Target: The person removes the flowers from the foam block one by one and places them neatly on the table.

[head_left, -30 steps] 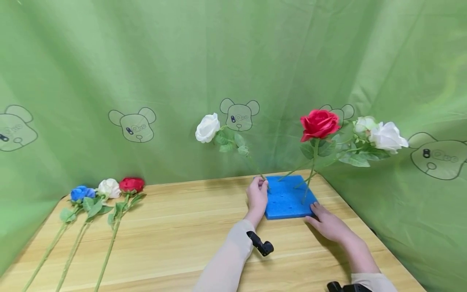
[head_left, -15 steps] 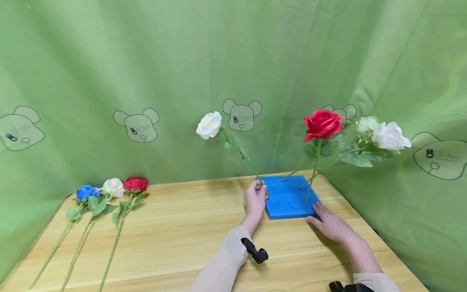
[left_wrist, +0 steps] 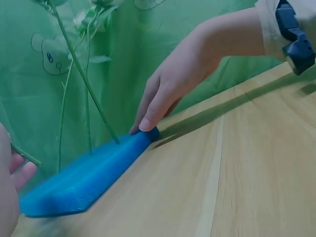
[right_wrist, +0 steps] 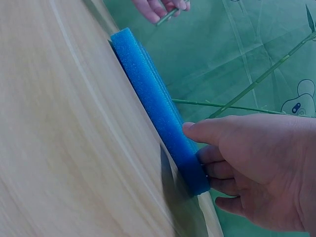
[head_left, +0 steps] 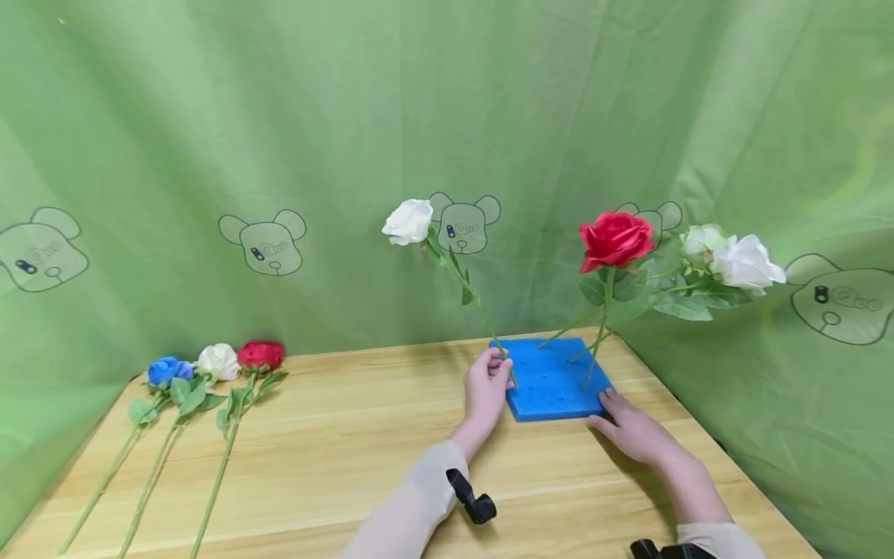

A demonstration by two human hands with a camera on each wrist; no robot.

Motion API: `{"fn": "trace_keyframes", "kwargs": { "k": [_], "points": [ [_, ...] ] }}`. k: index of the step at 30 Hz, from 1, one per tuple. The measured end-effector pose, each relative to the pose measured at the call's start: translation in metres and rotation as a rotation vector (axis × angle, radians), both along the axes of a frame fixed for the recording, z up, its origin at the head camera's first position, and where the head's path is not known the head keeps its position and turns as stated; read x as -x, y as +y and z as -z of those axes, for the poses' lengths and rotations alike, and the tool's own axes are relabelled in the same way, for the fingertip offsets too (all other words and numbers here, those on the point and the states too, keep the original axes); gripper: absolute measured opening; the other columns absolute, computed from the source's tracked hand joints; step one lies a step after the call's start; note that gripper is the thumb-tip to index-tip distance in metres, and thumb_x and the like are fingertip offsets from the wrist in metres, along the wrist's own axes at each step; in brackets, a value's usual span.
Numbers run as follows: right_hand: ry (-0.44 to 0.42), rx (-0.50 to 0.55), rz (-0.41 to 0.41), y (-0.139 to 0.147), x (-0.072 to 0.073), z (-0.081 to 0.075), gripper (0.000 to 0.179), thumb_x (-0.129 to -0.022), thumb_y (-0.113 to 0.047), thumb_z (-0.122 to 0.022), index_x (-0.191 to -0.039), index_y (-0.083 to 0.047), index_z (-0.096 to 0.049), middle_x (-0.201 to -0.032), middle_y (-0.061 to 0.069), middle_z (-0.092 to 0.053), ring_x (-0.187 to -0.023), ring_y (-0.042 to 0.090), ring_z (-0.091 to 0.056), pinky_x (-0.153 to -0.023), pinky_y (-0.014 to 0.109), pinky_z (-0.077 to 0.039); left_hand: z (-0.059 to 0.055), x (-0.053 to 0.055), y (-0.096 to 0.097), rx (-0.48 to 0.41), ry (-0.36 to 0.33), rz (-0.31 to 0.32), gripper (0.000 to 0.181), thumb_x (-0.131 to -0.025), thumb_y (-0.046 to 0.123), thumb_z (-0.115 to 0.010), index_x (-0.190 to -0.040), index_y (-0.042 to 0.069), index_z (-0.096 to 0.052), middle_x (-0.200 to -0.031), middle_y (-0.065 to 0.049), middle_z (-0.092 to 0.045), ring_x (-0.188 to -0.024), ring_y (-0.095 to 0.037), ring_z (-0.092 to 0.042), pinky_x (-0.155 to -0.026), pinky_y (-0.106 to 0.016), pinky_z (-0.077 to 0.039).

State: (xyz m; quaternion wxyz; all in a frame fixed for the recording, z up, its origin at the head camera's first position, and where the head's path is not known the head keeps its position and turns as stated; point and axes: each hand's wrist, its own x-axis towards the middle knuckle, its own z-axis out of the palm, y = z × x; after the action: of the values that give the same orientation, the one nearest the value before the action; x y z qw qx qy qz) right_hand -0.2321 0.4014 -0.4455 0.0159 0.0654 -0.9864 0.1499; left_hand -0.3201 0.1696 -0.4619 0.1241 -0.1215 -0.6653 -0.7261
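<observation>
Head view, left hand: my left hand (head_left: pixel 487 388) pinches a white rose (head_left: pixel 408 222) low on its stem, over the left side of the blue foam (head_left: pixel 548 400).
Head view, standing flowers: a red rose (head_left: pixel 616 241) and white blooms (head_left: pixel 747 262) rise from the foam.
Head view, loose roses: blue (head_left: pixel 169 371), white (head_left: pixel 219 362) and red (head_left: pixel 261 355) lie leftward on the desk (head_left: pixel 335 466).
Left wrist view, stem end: it pokes past my fingers, apart from the foam.
Right wrist view, right hand: my right hand (right_wrist: pixel 264 170) touches the foam's corner, thumb spread from fingers.
</observation>
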Motion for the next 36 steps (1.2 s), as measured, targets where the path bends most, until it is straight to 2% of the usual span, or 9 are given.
{"fn": "trace_keyframes", "kwargs": {
  "k": [3,8,10,14,19,26,32,36],
  "points": [
    [-0.004,0.005,0.002,-0.001,-0.001,0.001,0.068,-0.100,-0.038,-0.052,-0.139,0.017,-0.039,-0.146,0.041,-0.030,-0.133,0.057,-0.032,-0.106,0.067,-0.034,-0.005,-0.004,-0.007,-0.008,-0.001,0.022,0.011,-0.092,0.006,-0.065,-0.102,0.003,-0.067,-0.087,-0.013,-0.066,-0.067,-0.009,-0.062,-0.060,-0.025,-0.061],
    [-0.007,0.008,0.002,-0.001,-0.003,0.001,0.068,-0.100,-0.037,-0.052,-0.138,0.017,-0.039,-0.146,0.041,-0.030,-0.133,0.058,-0.032,-0.106,0.067,-0.035,-0.015,-0.011,-0.020,-0.030,-0.021,0.058,0.016,-0.091,0.004,-0.064,-0.106,-0.001,-0.066,-0.089,-0.014,-0.065,-0.068,-0.012,-0.062,-0.068,-0.046,-0.062],
    [-0.008,0.006,0.002,-0.001,-0.003,0.000,0.068,-0.100,-0.037,-0.052,-0.138,0.017,-0.039,-0.146,0.041,-0.030,-0.132,0.058,-0.032,-0.106,0.067,-0.035,-0.017,-0.013,-0.024,-0.036,-0.032,0.068,0.017,-0.090,0.003,-0.064,-0.107,-0.001,-0.066,-0.089,-0.014,-0.065,-0.069,-0.011,-0.061,-0.068,-0.049,-0.061],
    [-0.012,0.004,0.004,-0.001,-0.005,0.000,0.068,-0.100,-0.037,-0.052,-0.138,0.018,-0.038,-0.146,0.041,-0.030,-0.132,0.058,-0.032,-0.106,0.067,-0.035,-0.019,-0.016,-0.033,-0.040,-0.033,0.073,0.018,-0.089,0.002,-0.065,-0.107,0.000,-0.067,-0.089,-0.015,-0.066,-0.068,-0.012,-0.062,-0.063,-0.037,-0.063],
    [-0.023,0.002,0.003,0.001,-0.004,0.001,0.070,-0.100,-0.039,-0.051,-0.138,0.018,-0.038,-0.146,0.042,-0.029,-0.132,0.058,-0.032,-0.106,0.067,-0.035,-0.023,-0.022,-0.044,-0.031,-0.023,0.073,0.023,-0.089,0.000,-0.065,-0.112,-0.002,-0.066,-0.090,-0.020,-0.067,-0.073,-0.028,-0.067,-0.058,-0.029,-0.061],
    [-0.040,0.009,0.006,0.001,-0.005,0.000,0.070,-0.100,-0.040,-0.050,-0.139,0.018,-0.037,-0.146,0.042,-0.028,-0.133,0.059,-0.030,-0.106,0.068,-0.033,-0.026,-0.028,-0.056,0.010,-0.058,0.067,0.026,-0.088,-0.001,-0.065,-0.114,0.002,-0.066,-0.093,-0.023,-0.067,-0.070,-0.012,-0.061,-0.060,-0.030,-0.062],
    [-0.039,0.006,0.007,0.002,-0.003,-0.002,0.070,-0.100,-0.039,-0.050,-0.139,0.018,-0.037,-0.146,0.042,-0.027,-0.133,0.059,-0.029,-0.106,0.069,-0.032,-0.029,-0.029,-0.061,0.055,-0.068,0.070,0.027,-0.089,-0.005,-0.062,-0.116,-0.002,-0.065,-0.095,-0.029,-0.066,-0.074,-0.026,-0.063,-0.063,-0.042,-0.062],
    [-0.023,-0.002,-0.002,0.003,-0.002,-0.001,0.070,-0.100,-0.038,-0.051,-0.137,0.019,-0.038,-0.145,0.043,-0.029,-0.132,0.059,-0.031,-0.106,0.068,-0.033,-0.030,-0.030,-0.062,0.070,-0.041,0.076,0.026,-0.089,-0.005,-0.062,-0.115,-0.003,-0.065,-0.094,-0.030,-0.066,-0.073,-0.026,-0.063,-0.060,-0.038,-0.062]
  ]
}}
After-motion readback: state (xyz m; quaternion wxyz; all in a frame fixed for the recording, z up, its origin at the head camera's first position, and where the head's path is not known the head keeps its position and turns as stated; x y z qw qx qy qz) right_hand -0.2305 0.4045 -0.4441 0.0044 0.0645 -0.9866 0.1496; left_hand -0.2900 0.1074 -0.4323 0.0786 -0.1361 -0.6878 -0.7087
